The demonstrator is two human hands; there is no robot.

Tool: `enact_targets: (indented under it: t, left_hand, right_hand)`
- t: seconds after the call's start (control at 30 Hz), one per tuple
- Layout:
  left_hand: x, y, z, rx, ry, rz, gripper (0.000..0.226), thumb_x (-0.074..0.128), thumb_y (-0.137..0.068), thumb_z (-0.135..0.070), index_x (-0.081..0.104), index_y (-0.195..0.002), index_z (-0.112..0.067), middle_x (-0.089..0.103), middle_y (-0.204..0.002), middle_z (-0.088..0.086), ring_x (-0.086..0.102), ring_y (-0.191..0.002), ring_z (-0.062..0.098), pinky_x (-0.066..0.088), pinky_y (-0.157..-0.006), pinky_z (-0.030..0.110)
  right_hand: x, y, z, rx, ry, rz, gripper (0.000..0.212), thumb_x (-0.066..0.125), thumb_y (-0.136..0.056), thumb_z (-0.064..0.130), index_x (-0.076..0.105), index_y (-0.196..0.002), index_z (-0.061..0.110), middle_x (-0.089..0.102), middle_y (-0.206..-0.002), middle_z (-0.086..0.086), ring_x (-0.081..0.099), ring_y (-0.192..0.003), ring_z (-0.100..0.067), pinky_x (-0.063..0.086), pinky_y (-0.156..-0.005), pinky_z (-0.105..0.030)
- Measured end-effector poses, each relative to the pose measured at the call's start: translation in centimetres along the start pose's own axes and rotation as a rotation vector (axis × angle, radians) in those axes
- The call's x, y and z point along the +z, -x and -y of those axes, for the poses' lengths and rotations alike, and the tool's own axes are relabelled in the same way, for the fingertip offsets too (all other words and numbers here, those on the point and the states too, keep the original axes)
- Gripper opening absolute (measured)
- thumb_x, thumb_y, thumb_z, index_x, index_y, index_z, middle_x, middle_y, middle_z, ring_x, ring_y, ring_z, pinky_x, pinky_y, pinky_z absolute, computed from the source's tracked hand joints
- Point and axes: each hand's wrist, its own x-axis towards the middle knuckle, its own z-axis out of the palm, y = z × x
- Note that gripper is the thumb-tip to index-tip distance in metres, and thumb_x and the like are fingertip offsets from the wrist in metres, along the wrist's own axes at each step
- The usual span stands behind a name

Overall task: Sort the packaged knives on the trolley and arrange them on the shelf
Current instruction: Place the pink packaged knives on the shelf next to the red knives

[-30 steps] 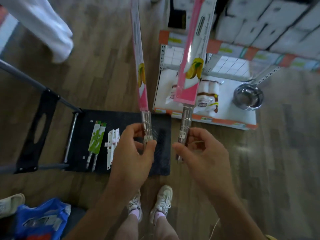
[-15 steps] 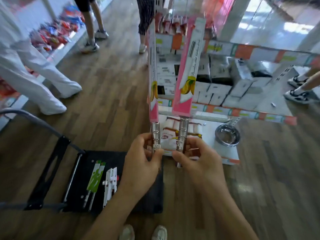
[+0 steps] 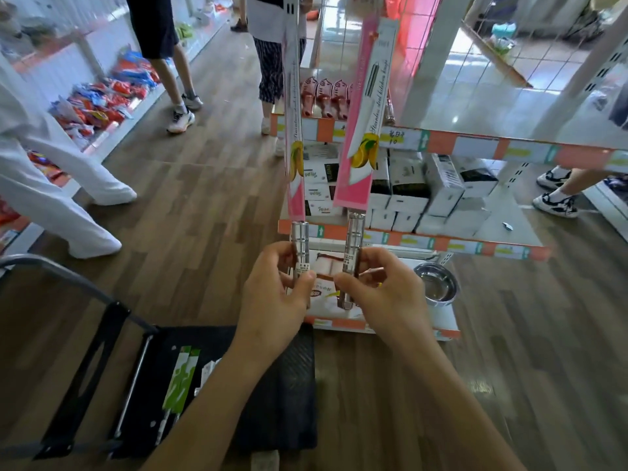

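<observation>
Upright, steel-handled knives (image 3: 353, 137) (pink sleeves)

Brown wood-plank floor (image 3: 210, 212), pale glossy tiles (image 3: 475, 96) beyond, bright daylight, white wall (image 3: 68, 59) at left.

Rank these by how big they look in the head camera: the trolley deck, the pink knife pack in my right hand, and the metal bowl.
1. trolley deck
2. pink knife pack in the right hand; nearer the camera, so true size unsure
3. metal bowl

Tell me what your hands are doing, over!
Left grip shut on one pink knife pack, right grip on the other. Both upright. Green packs on trolley. Nothing blocking shelf.
</observation>
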Motion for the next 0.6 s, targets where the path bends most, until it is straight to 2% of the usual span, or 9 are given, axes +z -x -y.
enact_targets:
  t: [0.13,0.3,0.43,0.53,0.6]
  left_hand:
    - [-0.5,-2.8,0.1,0.02,0.016,0.027,0.032,0.06,-0.087,-0.013,0.049,-0.116,-0.021,0.055,-0.094,-0.01,0.053,-0.07,0.003,0.042,-0.059,0.002]
    - [-1.2,-7.5,0.3,0.045,0.045,0.081,0.03,0.059,-0.088,-0.015,0.047,-0.113,-0.026,0.056,-0.097,-0.006,0.054,-0.073,0.002,0.044,-0.058,0.005]
    - [-1.4,-10.7,0.8,0.116,0.043,0.106,0.029,0.06,-0.087,-0.015,0.044,-0.105,-0.031,0.058,-0.097,-0.004,0.055,-0.075,0.005,0.043,-0.062,0.014]
    - [-1.1,-12.6,0.5,0.162,0.014,0.123,0.026,0.06,-0.086,-0.014,0.046,-0.104,-0.028,0.057,-0.093,-0.005,0.053,-0.068,0.003,0.041,-0.056,0.007]
    - [-0.5,-13.7,0.1,0.18,-0.005,0.142,0.025,0.06,-0.087,-0.013,0.046,-0.101,-0.026,0.054,-0.087,-0.007,0.051,-0.063,0.002,0.039,-0.054,0.003]
  right_hand:
    - [1.0,-2.1,0.9,-0.004,0.006,-0.017,0.024,0.074,-0.076,0.022,0.054,-0.084,0.032,0.059,-0.073,0.017,0.052,-0.063,0.015,0.041,-0.054,-0.002]
    - [2.2,-5.6,2.4,0.001,0.035,-0.092,0.024,0.074,-0.075,0.023,0.053,-0.085,0.031,0.056,-0.074,0.018,0.052,-0.063,0.005,0.038,-0.053,0.001]
    - [2.8,-8.1,2.9,0.005,0.034,-0.15,0.025,0.074,-0.075,0.023,0.053,-0.082,0.033,0.059,-0.077,0.014,0.053,-0.063,0.007,0.037,-0.054,0.001]
    - [3.1,-9.4,3.0,0.023,0.018,-0.169,0.026,0.074,-0.076,0.022,0.051,-0.08,0.034,0.057,-0.074,0.019,0.049,-0.063,0.021,0.036,-0.055,0.003]
    - [2.9,-10.4,2.9,0.033,0.019,-0.179,0.024,0.073,-0.076,0.022,0.053,-0.083,0.033,0.056,-0.076,0.019,0.049,-0.063,0.02,0.036,-0.054,0.003]
